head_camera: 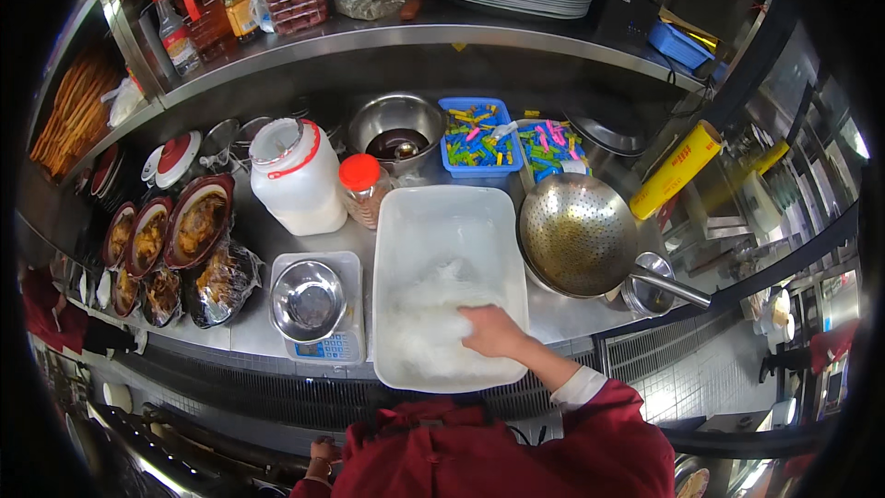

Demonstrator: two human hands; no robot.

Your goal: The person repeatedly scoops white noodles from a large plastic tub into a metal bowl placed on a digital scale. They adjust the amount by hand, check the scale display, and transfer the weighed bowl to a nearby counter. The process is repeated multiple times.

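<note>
My right hand [492,332] reaches over the right side of a white plastic tub [448,211] on the steel counter. Its fingertips touch a pale, translucent mass [429,332] in the tub, perhaps noodles or a wet white foodstuff. Whether the fingers pinch any of it is hidden. My left hand [323,455] hangs low beside my body, away from the counter, and its fingers are partly hidden. Just left of the tub, a steel bowl [308,299] rests on a digital kitchen scale [328,349]. To the tub's right lies a perforated steel strainer [577,235] with a long handle.
Behind the tub are a white plastic jar [297,183], a red-lidded jar [359,176], a steel bowl of dark liquid [397,117] and a blue basket of clips [482,169]. Film-covered dishes [200,221] crowd the left. A yellow roll box [676,169] leans right. Above runs a steel shelf [415,34].
</note>
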